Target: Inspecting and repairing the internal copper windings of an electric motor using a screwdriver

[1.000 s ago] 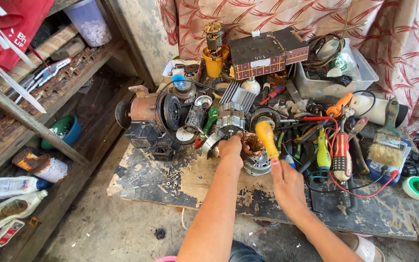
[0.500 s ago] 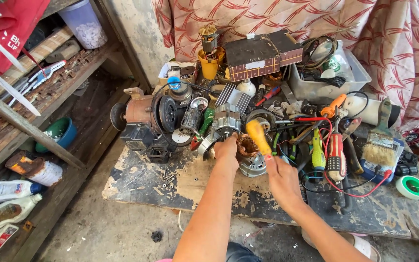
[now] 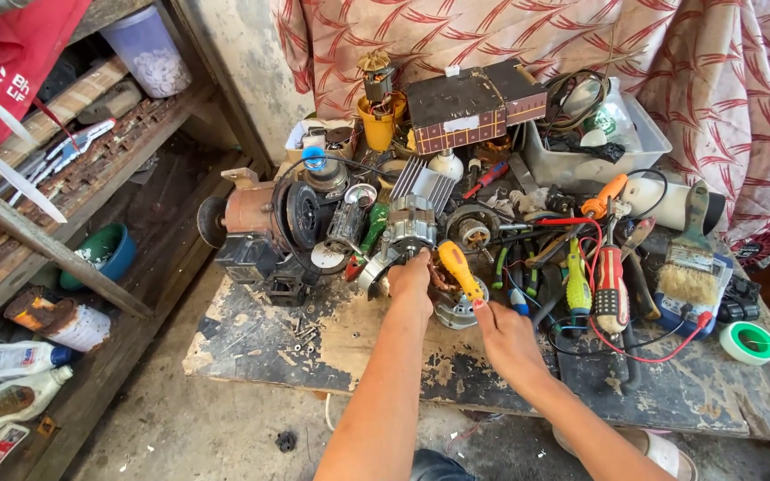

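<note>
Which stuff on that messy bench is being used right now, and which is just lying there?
In use:
- left hand, on the small motor
- right hand, holding the yellow-handled screwdriver

Just lying about:
- paintbrush
- red-handled screwdriver
- green tape roll
- rusty big motor
- plastic bin

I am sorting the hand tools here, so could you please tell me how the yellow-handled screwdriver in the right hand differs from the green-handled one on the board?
The yellow-handled screwdriver is gripped by the right hand and tilted over the small motor; the green-handled screwdriver lies untouched on the wooden board. The yellow handle leans up to the left, while the green one lies pointing away from the person. Both have bright plastic handles.
</note>
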